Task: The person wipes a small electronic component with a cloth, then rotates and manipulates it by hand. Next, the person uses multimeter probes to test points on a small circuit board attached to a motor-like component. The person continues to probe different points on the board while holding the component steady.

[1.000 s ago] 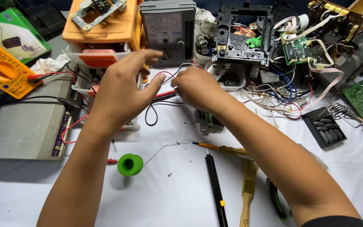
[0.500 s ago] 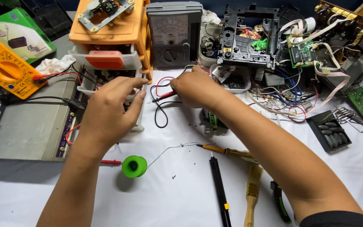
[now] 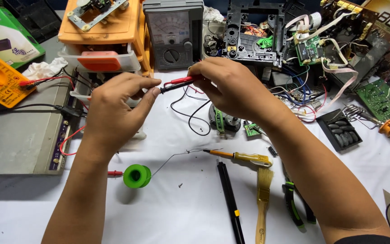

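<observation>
- While I am comparing this with a moment ago, I am seeing that both hands have drawn together over the counter: the left hand was spread loosely and is now pinching the tip end of the probes.
- My right hand is closing around the back end of the same red and black pair, so the probes are hanging level between the two hands, just in front of the grey analogue meter.
- I am judging that the probes are being held tip to tip, though that is only my reading.
- Their black leads are looping down onto the counter below.
- My fingers are covering the metal tips, so I am not able to tell whether they are touching each other.
- The right palm is hiding the probe handles and part of the small motor part beneath it.
- The green solder spool is lying near my left forearm, untouched.
</observation>
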